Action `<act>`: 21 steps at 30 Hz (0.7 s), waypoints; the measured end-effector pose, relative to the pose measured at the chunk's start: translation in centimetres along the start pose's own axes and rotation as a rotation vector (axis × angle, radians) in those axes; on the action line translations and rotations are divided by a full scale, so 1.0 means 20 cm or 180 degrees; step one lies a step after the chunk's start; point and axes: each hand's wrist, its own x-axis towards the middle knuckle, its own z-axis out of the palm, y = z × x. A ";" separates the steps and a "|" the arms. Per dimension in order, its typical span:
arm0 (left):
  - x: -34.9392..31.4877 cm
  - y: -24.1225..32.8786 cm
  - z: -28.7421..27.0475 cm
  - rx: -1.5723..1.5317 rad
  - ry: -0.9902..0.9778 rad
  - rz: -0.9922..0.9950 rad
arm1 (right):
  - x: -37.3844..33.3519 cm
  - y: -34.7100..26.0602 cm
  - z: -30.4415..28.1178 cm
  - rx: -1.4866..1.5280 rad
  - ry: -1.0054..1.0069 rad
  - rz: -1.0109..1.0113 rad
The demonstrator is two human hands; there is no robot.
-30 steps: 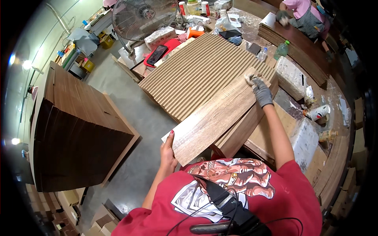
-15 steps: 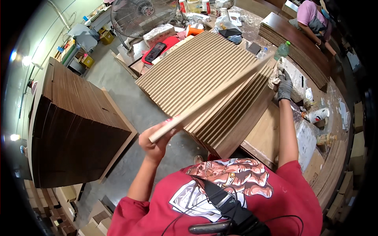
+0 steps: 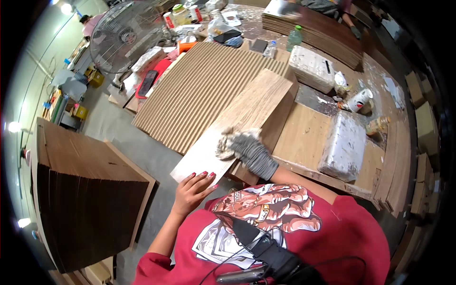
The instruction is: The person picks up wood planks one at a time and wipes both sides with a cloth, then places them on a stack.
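Cloth [image 3: 227, 144] down on the wood, and the gloved right hand [image 3: 255, 156] is right on top of it! Those fingers curve over the bunched, off-white rag, holding it against the face of the board [image 3: 240, 111]; the fingertips themselves are tucked out of sight. Over at the near end, the bare left hand [image 3: 192, 194] has its fingers a little spread, their tips laid on the board's corner, with the thumb by the lower edge. And the board? Long, pale brown, slanting from near left to far right on top of a stepped stack [image 3: 197, 90] of boards whose edges make stripes, its near end jutting out past them. Right of the stack sit two wrapped white blocks [image 3: 344, 145], a paper cup [image 3: 359, 100] tipped on its side just beside them. Far side now: a green bottle [image 3: 294, 38] stands upright, and beyond it a co-worker [image 3: 325, 5] is at a dark brown pile [image 3: 318, 35].
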 end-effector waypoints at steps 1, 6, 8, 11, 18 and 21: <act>0.00 0.01 0.02 -0.0020 -0.0006 -0.0070 | -0.02 0.03 0.03 0.0001 0.0072 -0.0095; 0.01 0.05 -0.10 -0.0255 -0.0890 -0.0539 | 0.11 0.57 -0.14 0.1752 0.0910 0.1926; 0.03 0.07 -0.17 -0.0606 -0.1323 -0.0874 | 0.17 0.80 -0.30 0.1211 0.0810 0.2556; 0.14 0.06 -0.20 -0.0442 -0.1219 -0.1126 | 0.00 1.17 -0.24 0.0714 0.1966 0.1792; 0.13 -0.01 -0.07 0.0024 -0.1128 -0.2137 | -0.07 0.15 -0.06 0.3247 0.1351 0.2447; 0.12 -0.01 -0.03 0.0056 -0.1035 -0.2093 | -0.25 -0.13 -0.03 0.2475 0.1102 0.1585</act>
